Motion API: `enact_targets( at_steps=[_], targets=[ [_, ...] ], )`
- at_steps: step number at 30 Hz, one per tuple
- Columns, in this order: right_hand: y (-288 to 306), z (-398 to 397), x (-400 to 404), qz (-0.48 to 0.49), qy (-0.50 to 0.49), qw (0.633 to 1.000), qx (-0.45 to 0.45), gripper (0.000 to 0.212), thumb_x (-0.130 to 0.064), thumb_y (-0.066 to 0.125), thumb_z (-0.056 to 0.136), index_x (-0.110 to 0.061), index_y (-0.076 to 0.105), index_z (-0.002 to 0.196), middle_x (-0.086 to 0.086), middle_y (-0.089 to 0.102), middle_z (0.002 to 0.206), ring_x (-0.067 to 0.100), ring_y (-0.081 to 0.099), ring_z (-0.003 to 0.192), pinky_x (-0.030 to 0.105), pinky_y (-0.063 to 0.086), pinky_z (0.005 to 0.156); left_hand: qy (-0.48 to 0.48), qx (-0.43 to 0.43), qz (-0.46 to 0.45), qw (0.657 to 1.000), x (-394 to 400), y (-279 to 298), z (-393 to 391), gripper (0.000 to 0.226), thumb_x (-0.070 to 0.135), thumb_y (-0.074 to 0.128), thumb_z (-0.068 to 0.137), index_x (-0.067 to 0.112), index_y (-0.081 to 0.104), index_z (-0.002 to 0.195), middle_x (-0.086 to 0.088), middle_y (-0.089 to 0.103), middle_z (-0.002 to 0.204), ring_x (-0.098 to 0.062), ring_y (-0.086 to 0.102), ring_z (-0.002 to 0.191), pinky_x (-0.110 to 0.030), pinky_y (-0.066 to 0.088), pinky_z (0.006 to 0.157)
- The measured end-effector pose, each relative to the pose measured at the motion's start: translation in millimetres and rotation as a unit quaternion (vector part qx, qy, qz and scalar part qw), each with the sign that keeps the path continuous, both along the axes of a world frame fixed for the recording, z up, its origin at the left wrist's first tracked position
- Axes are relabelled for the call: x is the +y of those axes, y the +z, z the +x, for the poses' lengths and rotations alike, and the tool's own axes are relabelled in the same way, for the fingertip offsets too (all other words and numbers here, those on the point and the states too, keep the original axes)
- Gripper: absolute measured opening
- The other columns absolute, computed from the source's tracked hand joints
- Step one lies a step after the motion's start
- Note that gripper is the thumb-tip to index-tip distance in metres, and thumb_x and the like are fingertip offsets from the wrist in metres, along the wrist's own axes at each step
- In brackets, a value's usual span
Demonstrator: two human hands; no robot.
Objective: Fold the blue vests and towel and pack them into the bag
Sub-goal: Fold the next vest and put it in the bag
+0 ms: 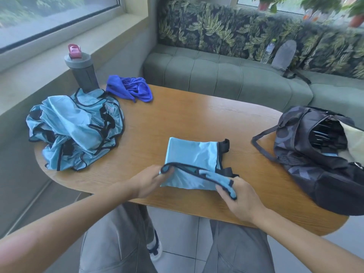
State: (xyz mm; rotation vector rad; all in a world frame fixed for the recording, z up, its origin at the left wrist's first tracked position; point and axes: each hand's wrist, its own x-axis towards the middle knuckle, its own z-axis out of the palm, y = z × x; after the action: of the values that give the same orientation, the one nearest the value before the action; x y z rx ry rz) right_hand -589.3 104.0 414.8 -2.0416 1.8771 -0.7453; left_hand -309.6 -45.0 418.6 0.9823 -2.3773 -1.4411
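A light blue vest with black trim lies partly folded on the wooden table in front of me. My left hand pinches its near left corner. My right hand grips its near right edge, lifted slightly off the table. A crumpled heap of more light blue vests sits at the table's left end. A dark blue towel lies bunched at the far left edge. The dark camouflage bag lies open on the right, with a bit of light blue cloth inside.
A grey bottle with a pink lid stands behind the vest heap by the window ledge. A green sofa runs behind the table, with a water bottle and a grey pouch on it. My knees are under the near edge.
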Motion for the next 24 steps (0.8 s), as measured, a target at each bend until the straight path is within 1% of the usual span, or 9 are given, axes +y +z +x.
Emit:
enact_targets(
  at_steps=[2,3,5,8,11,14,18,21,24],
  targets=[
    [5,6,-10,0.048,-0.090,0.995,-0.010,0.037,-0.059,0.037,0.101,-0.031,0.054,0.083,-0.011,0.055,0.069,0.009,0.056,0.065,0.026,0.041,0.058,0.063,0.000,0.099,0.993,-10,7,-12,0.062,0.074,0.025,0.096,0.029,0.065,0.107,0.012,0.073,0.102,-0.001,0.068,0.092,-0.035,0.054,0.091],
    [5,8,-16,0.065,-0.120,0.991,0.005,0.040,-0.064,0.035,0.099,-0.031,0.054,0.086,-0.012,0.056,0.072,0.008,0.057,0.068,0.029,0.045,0.058,0.085,-0.007,0.129,0.988,-17,10,-17,0.058,0.069,0.026,0.098,0.027,0.063,0.111,0.009,0.073,0.104,-0.002,0.069,0.092,-0.033,0.055,0.089],
    [5,9,-26,0.097,-0.138,0.985,0.034,0.044,-0.072,0.036,0.094,-0.033,0.055,0.095,-0.014,0.060,0.080,0.006,0.059,0.076,0.034,0.051,0.066,0.119,-0.028,0.159,0.980,-26,13,-28,0.058,0.068,0.026,0.099,0.023,0.059,0.115,-0.002,0.072,0.107,-0.016,0.072,0.092,-0.035,0.060,0.083],
    [0,9,-32,0.122,-0.147,0.980,0.048,0.024,-0.060,0.051,0.092,-0.038,0.052,0.104,-0.018,0.061,0.095,0.008,0.059,0.090,0.037,0.054,0.077,0.141,-0.074,0.160,0.974,-37,14,-39,0.062,0.070,0.023,0.100,0.021,0.055,0.117,-0.008,0.070,0.104,-0.023,0.072,0.084,-0.034,0.061,0.071],
    [-3,5,-32,0.093,-0.166,0.980,0.054,0.015,-0.045,0.054,0.097,-0.035,0.053,0.108,-0.014,0.059,0.088,0.013,0.059,0.087,0.037,0.055,0.076,0.139,-0.098,0.176,0.970,-45,15,-46,0.065,0.071,0.022,0.100,0.019,0.053,0.123,-0.012,0.069,0.109,-0.027,0.074,0.085,-0.036,0.062,0.067],
    [2,2,-33,0.058,-0.148,0.986,0.038,0.015,-0.038,0.053,0.099,-0.030,0.054,0.112,-0.016,0.054,0.085,0.008,0.055,0.083,0.029,0.050,0.069,0.159,-0.081,0.162,0.970,-56,9,-53,0.064,0.068,0.028,0.101,0.014,0.059,0.117,-0.011,0.070,0.107,-0.025,0.074,0.083,-0.033,0.059,0.061],
    [7,-5,-38,0.068,-0.100,0.989,0.084,0.023,-0.044,0.045,0.103,-0.027,0.049,0.117,-0.010,0.055,0.087,0.008,0.054,0.082,0.026,0.048,0.067,0.216,-0.048,0.101,0.970,-67,-7,-58,0.060,0.063,0.038,0.102,0.008,0.060,0.096,-0.005,0.067,0.094,-0.021,0.062,0.080,-0.034,0.047,0.068],
    [4,-10,-40,0.065,-0.120,0.985,0.110,0.020,-0.046,0.037,0.105,-0.028,0.043,0.110,-0.010,0.054,0.082,0.012,0.053,0.078,0.029,0.041,0.060,0.252,-0.048,0.090,0.962,-70,-16,-62,0.056,0.059,0.041,0.103,0.007,0.061,0.093,-0.005,0.065,0.090,-0.021,0.060,0.079,-0.035,0.043,0.068],
    [-4,-11,-44,0.086,-0.165,0.982,0.031,0.019,-0.047,0.038,0.105,-0.033,0.036,0.091,-0.008,0.055,0.074,0.011,0.054,0.067,0.029,0.038,0.052,0.263,-0.070,0.072,0.960,-74,-22,-69,0.053,0.060,0.042,0.102,0.012,0.053,0.083,-0.004,0.056,0.079,-0.020,0.051,0.069,-0.036,0.038,0.064]
  ],
)
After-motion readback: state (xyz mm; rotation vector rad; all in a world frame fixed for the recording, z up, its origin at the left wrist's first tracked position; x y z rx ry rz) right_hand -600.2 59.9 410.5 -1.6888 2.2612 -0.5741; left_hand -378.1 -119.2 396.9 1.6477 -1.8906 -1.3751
